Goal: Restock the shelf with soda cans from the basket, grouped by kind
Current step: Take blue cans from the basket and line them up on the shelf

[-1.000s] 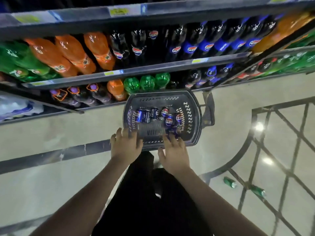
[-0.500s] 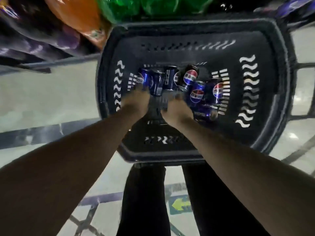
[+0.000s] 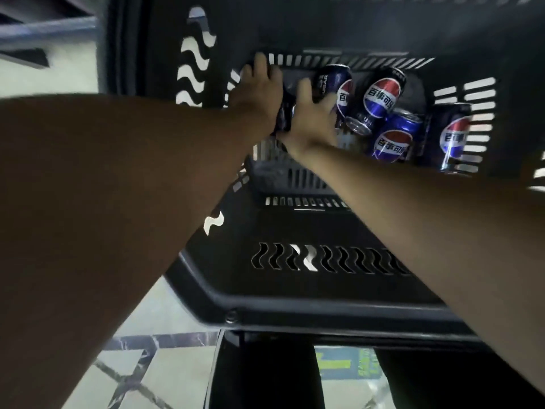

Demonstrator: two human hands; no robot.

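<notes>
While deep in the basket (image 3: pixel 295 302), left hand (image 3: pixel 259 95) and right hand (image 3: pixel 309 119) each curled on a can.

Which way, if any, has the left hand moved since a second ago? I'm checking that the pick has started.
Yes. The left hand went from the basket's near rim down inside, among the cans on its floor.

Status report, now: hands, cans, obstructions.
Both hands inside basket. Left hand and right hand each curled round a can, mostly hidden. Loose cans lying right. Nothing blocking.
</notes>
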